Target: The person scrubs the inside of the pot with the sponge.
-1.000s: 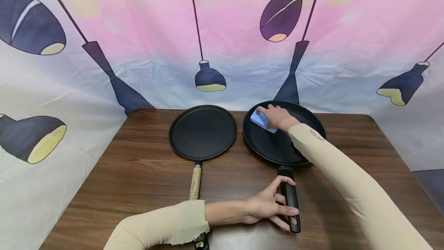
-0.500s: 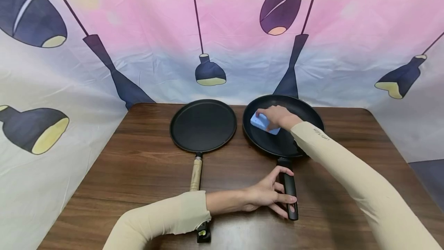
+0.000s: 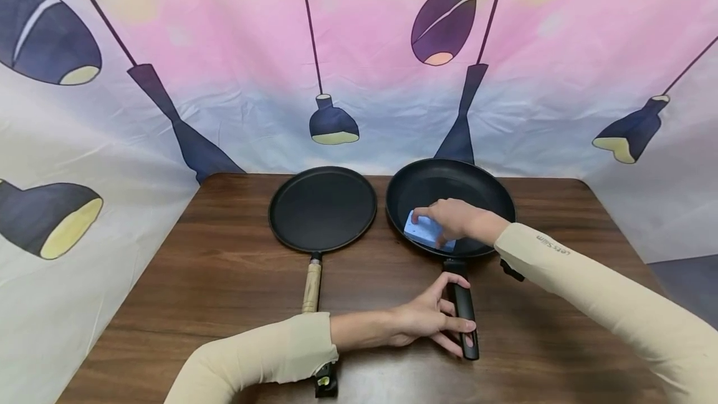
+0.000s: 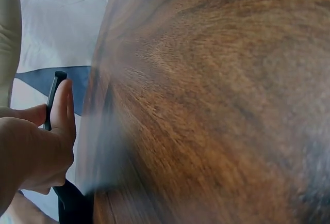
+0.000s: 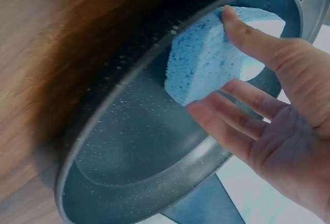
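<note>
Inside a round black metal pan (image 3: 443, 182), a blue rectangular sponge (image 3: 422, 233) is pinched by the right hand (image 3: 455, 217); if the black handle (image 3: 464, 305), gripped by the left hand (image 3: 426, 318), were loosened, slewing might be caused

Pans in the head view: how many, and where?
2. The shallow crepe pan with the wooden handle lies left on the table; the deeper frying pan is to its right, the left hand gripping its black handle.
</note>
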Tool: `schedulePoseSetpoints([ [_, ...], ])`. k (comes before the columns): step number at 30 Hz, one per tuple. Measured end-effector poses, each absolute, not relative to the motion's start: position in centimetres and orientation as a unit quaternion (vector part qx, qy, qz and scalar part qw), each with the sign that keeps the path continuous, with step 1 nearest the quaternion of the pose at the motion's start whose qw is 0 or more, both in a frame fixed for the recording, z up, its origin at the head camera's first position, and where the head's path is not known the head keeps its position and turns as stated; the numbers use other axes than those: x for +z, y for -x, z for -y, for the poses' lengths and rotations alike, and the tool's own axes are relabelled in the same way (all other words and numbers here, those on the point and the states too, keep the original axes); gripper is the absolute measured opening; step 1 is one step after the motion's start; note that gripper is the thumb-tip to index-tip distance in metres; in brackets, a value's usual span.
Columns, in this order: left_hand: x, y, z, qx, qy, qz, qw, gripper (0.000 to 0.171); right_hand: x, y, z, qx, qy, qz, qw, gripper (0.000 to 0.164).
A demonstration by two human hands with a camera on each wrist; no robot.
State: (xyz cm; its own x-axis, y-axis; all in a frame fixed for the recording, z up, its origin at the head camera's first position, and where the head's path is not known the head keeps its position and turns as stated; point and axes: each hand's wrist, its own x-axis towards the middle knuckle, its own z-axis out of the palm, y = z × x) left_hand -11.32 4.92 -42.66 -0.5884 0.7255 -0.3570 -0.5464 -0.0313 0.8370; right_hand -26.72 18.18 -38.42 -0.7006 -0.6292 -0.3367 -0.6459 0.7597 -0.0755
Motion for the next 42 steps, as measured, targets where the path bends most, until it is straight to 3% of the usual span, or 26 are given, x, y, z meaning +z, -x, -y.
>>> schedulePoseSetpoints([
  [7, -42.6, 11.1, -4.8, 0.720, -0.071, -0.516, 0.458, 0.056, -39.4, 28.3, -17.7, 0.004, 0.363, -0.925, 0.113, 0.060],
  [12, -42.9, 11.0, -4.9, 0.723, -0.071, -0.515, 0.455, 0.057, -40.0, 31.8, -17.6, -0.020, 0.300, -0.946, 0.119, 0.062],
  [18, -43.1, 10.0, -5.2, 0.721, -0.078, -0.512, 0.460, 0.056, -40.2, 33.1, -17.4, -0.049, 0.229, -0.959, 0.162, 0.063],
  [25, -42.8, 11.0, -5.1, 0.723, -0.087, -0.517, 0.449, 0.056, -40.2, 33.0, -17.6, -0.039, 0.231, -0.959, 0.159, 0.064],
  [32, -42.5, 11.9, -4.6, 0.720, -0.090, -0.520, 0.451, 0.053, -39.2, 32.4, -17.9, -0.042, 0.273, -0.941, 0.193, 0.062],
  [42, -42.4, 11.3, -4.5, 0.715, -0.083, -0.522, 0.457, 0.052, -38.5, 28.4, -17.7, -0.009, 0.332, -0.917, 0.220, 0.064],
])
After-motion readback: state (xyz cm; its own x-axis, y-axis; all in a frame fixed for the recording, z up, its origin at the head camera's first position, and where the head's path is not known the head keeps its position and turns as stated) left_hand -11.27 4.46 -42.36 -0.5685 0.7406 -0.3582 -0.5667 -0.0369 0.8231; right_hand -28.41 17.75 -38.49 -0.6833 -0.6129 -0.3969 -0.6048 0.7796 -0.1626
